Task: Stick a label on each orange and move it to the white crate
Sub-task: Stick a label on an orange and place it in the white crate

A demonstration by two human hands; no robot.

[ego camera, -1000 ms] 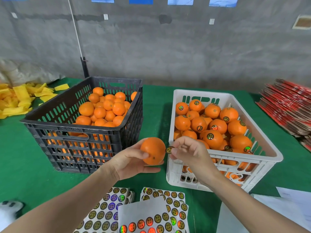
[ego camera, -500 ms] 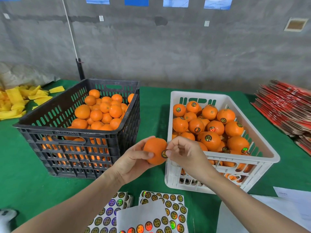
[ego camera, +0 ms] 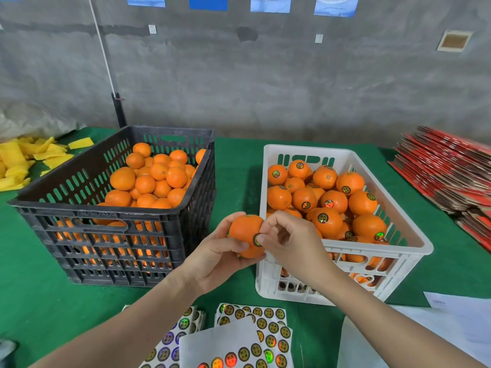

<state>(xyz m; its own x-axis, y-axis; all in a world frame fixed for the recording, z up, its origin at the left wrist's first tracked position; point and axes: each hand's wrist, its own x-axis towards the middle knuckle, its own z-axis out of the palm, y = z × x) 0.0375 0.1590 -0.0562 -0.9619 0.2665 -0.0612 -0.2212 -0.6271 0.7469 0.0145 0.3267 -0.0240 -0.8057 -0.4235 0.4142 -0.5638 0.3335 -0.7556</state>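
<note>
Labelling an orange (ego camera: 243, 228) between two crates

At the centre of the frame, a person's left hand (ego camera: 216, 257) grips the orange from below and behind. Its thumb is curled over the near side and its fingers wrap round the far side, holding the fruit in the air above the green tabletop (ego camera: 39, 301). The right hand (ego camera: 291, 241), fingers curled in, meets the fruit from the right. Its thumb tip presses a round dark label (ego camera: 256, 239) against the skin, and the forefinger touches the orange just above it. The orange hangs just beside the near left corner of the white crate (ego camera: 385, 248), outside its rim, in the gap between it and the black crate (ego camera: 106, 245).

The white crate, right of centre, holds a heap of labelled oranges (ego camera: 327, 221); each visible sticker is dark and round with a shiny centre. The black crate, left of centre, is piled with plain oranges (ego camera: 148, 181). Sticker sheets (ego camera: 268, 328) lie fanned along the bottom edge, between the two forearms, some discs gleaming in rainbow colours. White paper (ego camera: 457, 325) sits at lower right. Yellow scraps (ego camera: 24, 160) are scattered at the left edge, and a stack of red flat cartons (ego camera: 446, 171) fills the right edge. A grey concrete wall (ego camera: 265, 88) runs across the upper half.
</note>
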